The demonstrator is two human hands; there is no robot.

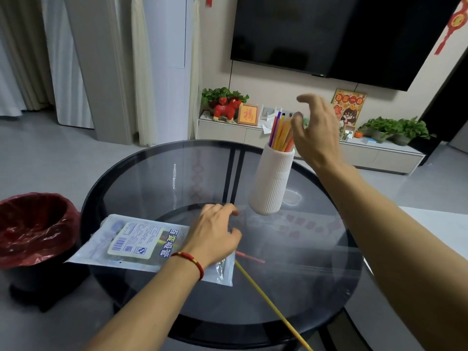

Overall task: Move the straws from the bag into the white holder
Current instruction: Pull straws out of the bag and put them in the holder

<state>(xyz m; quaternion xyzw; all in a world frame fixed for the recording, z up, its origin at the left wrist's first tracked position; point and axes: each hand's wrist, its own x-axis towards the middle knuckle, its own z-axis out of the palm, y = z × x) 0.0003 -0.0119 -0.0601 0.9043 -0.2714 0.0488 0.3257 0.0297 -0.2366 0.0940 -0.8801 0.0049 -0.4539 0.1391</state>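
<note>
Head view: most straws (279, 134) already stand in the white holder (273, 181), centre right. Right hand (316, 127) hovers beside their tops, fingers spread, holding nothing. Left hand (215, 234) presses the bag (131, 239), lower left, loosely curled (can't tell if it grips anything). A yellow straw (273, 305) and a red one (249, 257) poke out, so at least two left; the bag's insides are hard to read

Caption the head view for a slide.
Right hand open above straws in white holder; left hand on bag.
</note>
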